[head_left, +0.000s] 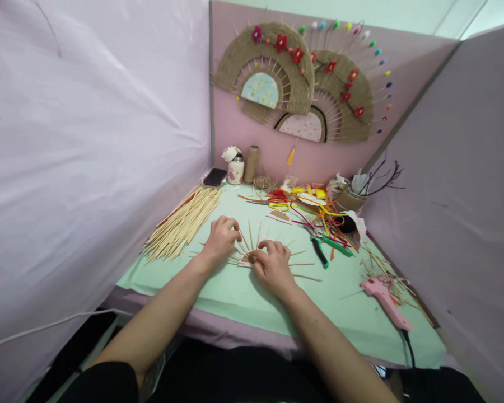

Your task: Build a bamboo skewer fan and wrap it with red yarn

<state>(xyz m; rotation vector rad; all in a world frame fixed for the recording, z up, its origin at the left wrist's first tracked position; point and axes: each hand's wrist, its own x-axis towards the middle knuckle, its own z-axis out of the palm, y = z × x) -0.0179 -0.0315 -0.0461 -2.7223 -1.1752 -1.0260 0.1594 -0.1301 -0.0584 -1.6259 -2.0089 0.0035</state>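
A small fan of thin wooden sticks (pixel 252 239) lies spread on the pale green mat (pixel 235 291), radiating from a little cardboard base. My left hand (pixel 222 238) rests on its left side with fingers curled over the sticks. My right hand (pixel 272 264) presses down on the base, fingertips pinched together at the centre where the sticks meet. Several sticks poke out to the right of my right hand.
A big bundle of loose sticks (pixel 183 223) lies at the left. Green-handled pliers (pixel 324 246), coloured pipe cleaners (pixel 315 208), a pink glue gun (pixel 385 301), a twine spool (pixel 251 163), a phone (pixel 215 177) and a cup of twigs (pixel 353 196) surround the work. Finished twine fans (pixel 294 78) hang on the wall.
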